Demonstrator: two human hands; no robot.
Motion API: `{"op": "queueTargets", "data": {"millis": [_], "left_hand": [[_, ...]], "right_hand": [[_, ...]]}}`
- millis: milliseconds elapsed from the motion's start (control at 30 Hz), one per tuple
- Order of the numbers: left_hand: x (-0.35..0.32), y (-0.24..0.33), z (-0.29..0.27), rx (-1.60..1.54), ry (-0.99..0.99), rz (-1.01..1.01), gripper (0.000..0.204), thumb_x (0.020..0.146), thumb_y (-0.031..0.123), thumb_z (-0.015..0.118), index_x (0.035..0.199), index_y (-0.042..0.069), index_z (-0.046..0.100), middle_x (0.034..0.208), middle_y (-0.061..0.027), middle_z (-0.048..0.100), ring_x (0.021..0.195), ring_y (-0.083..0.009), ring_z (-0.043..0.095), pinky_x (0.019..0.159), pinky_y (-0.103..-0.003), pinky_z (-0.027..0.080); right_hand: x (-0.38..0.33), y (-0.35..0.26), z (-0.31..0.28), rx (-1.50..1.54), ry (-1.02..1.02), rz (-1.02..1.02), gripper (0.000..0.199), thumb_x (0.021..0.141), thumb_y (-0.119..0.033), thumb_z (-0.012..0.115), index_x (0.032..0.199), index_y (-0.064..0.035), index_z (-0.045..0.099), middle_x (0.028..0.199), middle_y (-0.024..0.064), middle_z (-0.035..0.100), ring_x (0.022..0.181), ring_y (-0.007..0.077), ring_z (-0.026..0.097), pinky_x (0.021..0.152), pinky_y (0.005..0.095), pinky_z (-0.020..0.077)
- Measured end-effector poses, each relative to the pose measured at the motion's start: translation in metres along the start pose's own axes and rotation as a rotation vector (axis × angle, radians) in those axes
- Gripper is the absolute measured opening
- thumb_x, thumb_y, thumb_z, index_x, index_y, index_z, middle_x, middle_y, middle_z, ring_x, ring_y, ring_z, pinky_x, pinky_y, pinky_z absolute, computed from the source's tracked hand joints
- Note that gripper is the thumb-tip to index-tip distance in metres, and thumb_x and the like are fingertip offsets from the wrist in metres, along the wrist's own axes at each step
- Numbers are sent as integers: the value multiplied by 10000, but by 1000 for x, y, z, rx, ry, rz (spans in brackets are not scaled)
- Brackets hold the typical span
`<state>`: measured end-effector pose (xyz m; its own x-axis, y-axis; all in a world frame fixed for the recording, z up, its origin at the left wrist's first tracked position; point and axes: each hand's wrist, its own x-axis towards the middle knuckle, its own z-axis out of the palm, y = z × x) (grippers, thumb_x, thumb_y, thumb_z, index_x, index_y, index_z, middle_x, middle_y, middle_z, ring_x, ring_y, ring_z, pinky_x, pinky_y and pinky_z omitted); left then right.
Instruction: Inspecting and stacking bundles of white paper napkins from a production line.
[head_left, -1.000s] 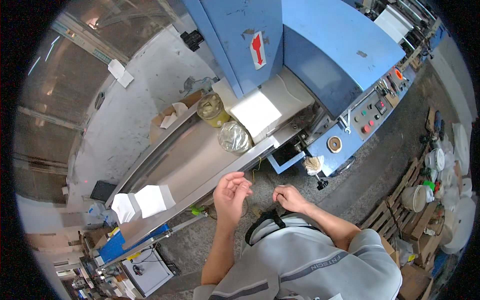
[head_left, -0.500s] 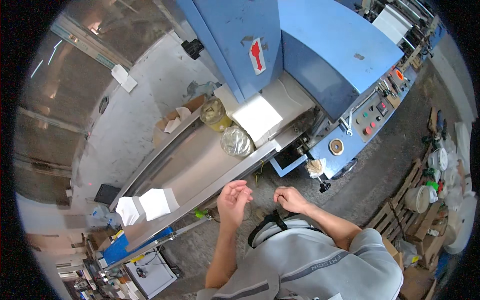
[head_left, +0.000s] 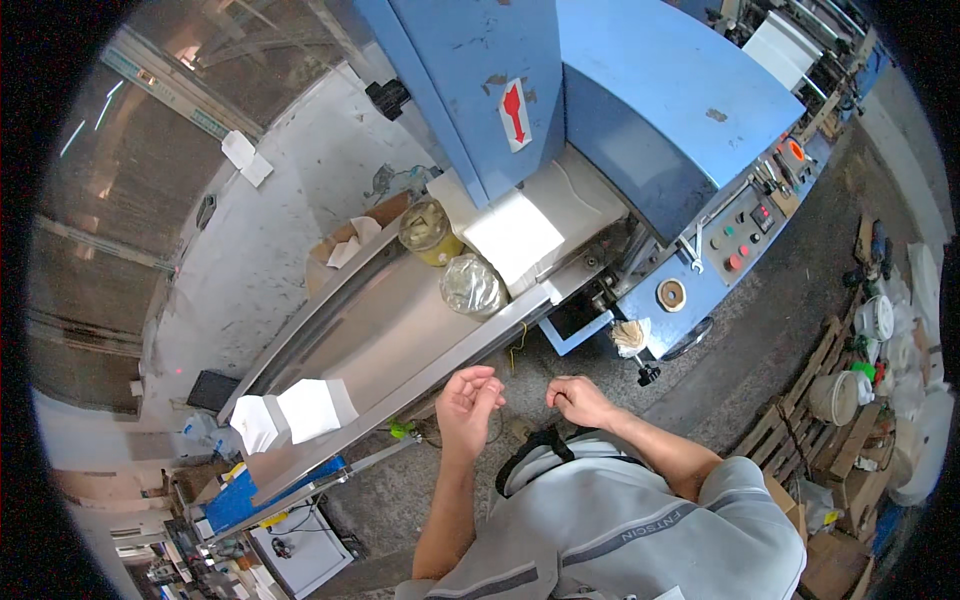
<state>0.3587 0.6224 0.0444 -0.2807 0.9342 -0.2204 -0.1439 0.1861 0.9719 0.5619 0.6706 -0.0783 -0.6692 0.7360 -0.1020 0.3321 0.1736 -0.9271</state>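
Note:
My left hand [head_left: 467,408] is raised in front of my body, just off the near rail of the conveyor trough. Its fingers are curled in toward the thumb, and nothing shows in it. To its right my right hand [head_left: 582,402] is closed in a fist with the knuckles up; the inside of the fist is hidden. The hands are apart and touch neither the machine nor each other. Beyond them lies the metal trough [head_left: 375,345]. At its upper end are a stack of white paper [head_left: 515,240], a clear plastic-wrapped bundle [head_left: 473,285] and a yellowish tub [head_left: 428,228].
A blue machine [head_left: 650,90] stands ahead, with a control panel [head_left: 735,240], a wrench [head_left: 695,255] and a tape roll [head_left: 672,294]. Folded white sheets [head_left: 310,408] lie at the trough's lower left. A wooden pallet [head_left: 790,400] and buckets [head_left: 833,398] are at right.
The left hand has shifted very slightly, with its fingers still curled. The right hand and the objects around stay where they were.

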Motion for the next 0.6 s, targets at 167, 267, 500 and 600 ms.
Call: {"op": "queueTargets", "data": {"millis": [167, 267, 500, 600], "left_hand": [[-1, -2, -1, 2, 14, -27, 166, 913, 25, 603, 1073, -10, 573, 871, -68, 646, 715, -99, 602, 642, -220, 492], [-2, -5, -2, -18, 20, -35, 161, 912, 40, 619, 1062, -4, 580, 863, -57, 644, 706, -91, 598, 634, -214, 487], [-4, -5, -4, -15, 34, -33, 160, 916, 60, 622, 1059, -2, 585, 853, -49, 641, 704, -86, 591, 626, -211, 475], [-4, -5, -8, -18, 58, -30, 166, 918, 77, 620, 1060, -5, 593, 842, -55, 641, 698, -98, 590, 627, -220, 475]], "right_hand": [[0, -4, -1, -13, -27, 14, 98, 804, -20, 525, 814, -26, 621, 831, 152, 645, 828, 344, 637, 742, 433, 502], [0, -5, 0, -10, -25, 18, 96, 803, -21, 525, 811, -26, 621, 826, 152, 641, 832, 346, 634, 745, 435, 499], [23, -35, -12, 4, 67, -135, 83, 813, -36, 541, 862, -10, 603, 809, 157, 596, 809, 353, 612, 718, 433, 488], [54, -77, -28, -23, 135, -256, 238, 816, -75, 650, 1042, -8, 613, 950, 167, 616, 855, 323, 634, 742, 389, 512]]}}
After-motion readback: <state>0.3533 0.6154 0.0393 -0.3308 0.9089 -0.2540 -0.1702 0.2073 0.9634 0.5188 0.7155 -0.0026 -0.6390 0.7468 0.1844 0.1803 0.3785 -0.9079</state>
